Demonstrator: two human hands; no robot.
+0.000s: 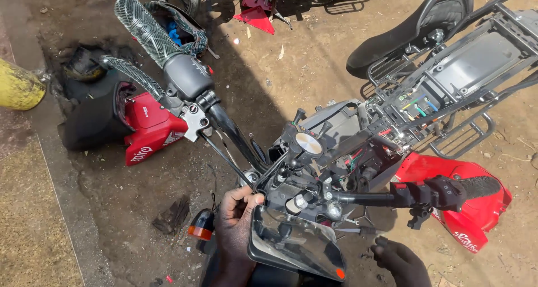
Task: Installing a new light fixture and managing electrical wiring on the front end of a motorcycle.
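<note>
I look down on a stripped motorcycle. My left hand (235,231) grips the left edge of the dark headlight visor panel (294,245) at the front of the handlebars. My right hand (400,262) is low at the bottom right, fingers curled, close to the panel's right side and below the right handlebar grip (448,192); whether it holds anything is unclear. The left handlebar grip (145,32) with a woven cover sticks up toward the upper left. An orange turn signal (200,226) hangs beside my left wrist.
Red body panels lie on the dirt at left (148,133) and right (471,208). The black seat (409,32) is tipped up behind the open frame (448,80) with exposed wiring. A yellow post (19,88) stands far left. Another vehicle's wheel shows at the top.
</note>
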